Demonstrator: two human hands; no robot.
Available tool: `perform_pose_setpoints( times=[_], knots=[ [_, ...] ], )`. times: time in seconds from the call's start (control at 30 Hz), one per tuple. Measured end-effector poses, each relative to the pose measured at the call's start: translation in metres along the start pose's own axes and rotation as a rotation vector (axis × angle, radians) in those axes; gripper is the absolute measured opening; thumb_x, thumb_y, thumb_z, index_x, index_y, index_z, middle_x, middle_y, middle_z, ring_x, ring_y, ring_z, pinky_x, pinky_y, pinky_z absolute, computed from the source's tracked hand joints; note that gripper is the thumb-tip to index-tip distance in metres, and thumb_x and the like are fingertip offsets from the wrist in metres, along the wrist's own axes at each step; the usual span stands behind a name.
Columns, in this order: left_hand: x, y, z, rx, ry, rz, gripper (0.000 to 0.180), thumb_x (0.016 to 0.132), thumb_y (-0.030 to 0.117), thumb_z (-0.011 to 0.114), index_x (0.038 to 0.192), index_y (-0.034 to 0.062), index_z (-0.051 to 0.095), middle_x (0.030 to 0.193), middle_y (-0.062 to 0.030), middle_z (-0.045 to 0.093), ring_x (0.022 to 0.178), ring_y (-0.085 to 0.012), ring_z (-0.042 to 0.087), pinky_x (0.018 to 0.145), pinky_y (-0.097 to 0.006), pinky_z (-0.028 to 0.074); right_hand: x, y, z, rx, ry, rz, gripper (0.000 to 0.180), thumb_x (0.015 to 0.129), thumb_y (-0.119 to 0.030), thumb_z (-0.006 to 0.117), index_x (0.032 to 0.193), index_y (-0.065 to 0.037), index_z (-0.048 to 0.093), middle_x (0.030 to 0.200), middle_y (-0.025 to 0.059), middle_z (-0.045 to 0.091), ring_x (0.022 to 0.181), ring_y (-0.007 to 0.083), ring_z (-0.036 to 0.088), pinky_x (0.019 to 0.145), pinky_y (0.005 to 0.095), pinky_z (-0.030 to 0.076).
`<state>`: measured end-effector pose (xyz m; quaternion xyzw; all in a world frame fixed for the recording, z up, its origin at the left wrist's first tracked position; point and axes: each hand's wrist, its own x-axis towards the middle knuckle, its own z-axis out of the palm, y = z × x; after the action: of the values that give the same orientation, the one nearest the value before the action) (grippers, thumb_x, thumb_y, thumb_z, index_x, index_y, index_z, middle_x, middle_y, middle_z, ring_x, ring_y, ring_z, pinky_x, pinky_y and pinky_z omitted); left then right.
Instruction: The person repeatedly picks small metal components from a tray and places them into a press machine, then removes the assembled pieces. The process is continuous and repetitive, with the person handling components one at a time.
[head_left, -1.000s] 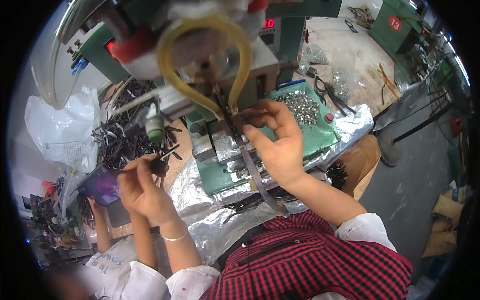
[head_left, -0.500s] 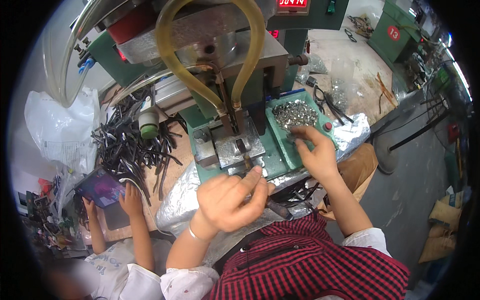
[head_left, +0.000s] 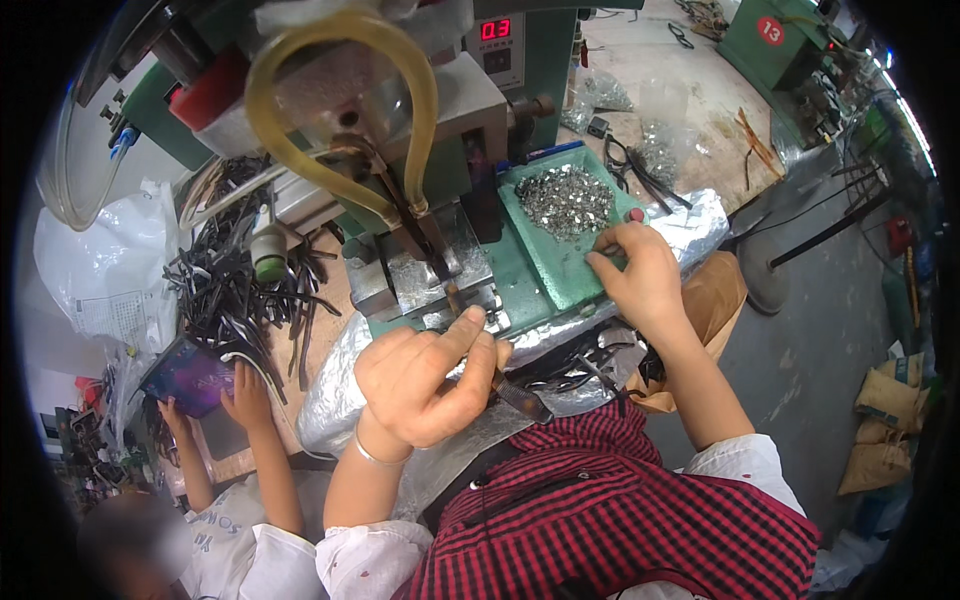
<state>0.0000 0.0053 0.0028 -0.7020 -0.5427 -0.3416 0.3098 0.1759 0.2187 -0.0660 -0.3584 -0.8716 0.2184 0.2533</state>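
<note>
My left hand (head_left: pixel 425 375) is closed in a pinch in front of the press. It holds a narrow dark strap (head_left: pixel 522 398), whose brownish end (head_left: pixel 453 297) points into the metal block (head_left: pixel 420 280) under the press's rod. The strap's other end sticks out below my fingers. My right hand (head_left: pixel 640 275) is at the right side of a green tray (head_left: pixel 555 285), thumb and forefinger curled close together. Whatever may be between those fingertips is too small to make out. A pile of small shiny metal pieces (head_left: pixel 565 200) lies in the tray.
The green press with a yellow hose (head_left: pixel 425 110) stands straight ahead. Dark strips (head_left: pixel 225 255) are heaped to its left. Further left, another person's hands (head_left: pixel 250 400) rest at a tablet (head_left: pixel 185 378). Silver foil (head_left: pixel 330 395) covers the table's front edge. Pliers (head_left: pixel 680 35) lie far back.
The view has shifted, so the press sits further left. My right hand has drawn off the metal pieces toward the tray's right edge. The press's rod looks lower, closer to the strap's end.
</note>
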Motion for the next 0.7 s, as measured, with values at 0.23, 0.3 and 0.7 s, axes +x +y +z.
perform_pose_setpoints(
  times=[0.23,0.3,0.7],
  knots=[
    [-0.029,0.032,-0.013,-0.074,0.01,-0.305,0.035,0.074,0.008,0.084,0.108,0.0076,0.076,0.118,-0.0135,0.075,0.065,-0.0154,0.064,0.054,-0.027,0.048,-0.007,-0.012,0.013,-0.178,0.09,-0.075,0.01,0.081,-0.011,0.075,0.085,-0.005,0.068,0.092,0.0133,0.066,0.095,0.035,0.064,0.083,0.0467,0.052],
    [-0.043,0.038,-0.045,0.046,-0.074,-0.314,0.037,0.077,0.005,0.08,0.114,0.0081,0.075,0.115,-0.0142,0.076,0.066,-0.0173,0.066,0.055,-0.026,0.047,-0.006,-0.008,0.015,-0.078,0.134,-0.011,0.008,0.084,-0.009,0.072,0.088,-0.004,0.068,0.092,0.0135,0.07,0.091,0.0346,0.067,0.081,0.0436,0.054],
    [-0.14,-0.13,-0.053,0.672,-0.613,-0.742,0.025,0.074,-0.003,0.068,0.094,0.0072,0.078,0.11,-0.0165,0.063,0.105,-0.0374,0.06,0.088,-0.045,0.051,0.016,-0.041,0.027,0.581,0.171,0.038,0.011,0.088,-0.004,0.071,0.099,-0.002,0.074,0.096,0.0128,0.074,0.086,0.0285,0.071,0.08,0.0359,0.054]
  ],
)
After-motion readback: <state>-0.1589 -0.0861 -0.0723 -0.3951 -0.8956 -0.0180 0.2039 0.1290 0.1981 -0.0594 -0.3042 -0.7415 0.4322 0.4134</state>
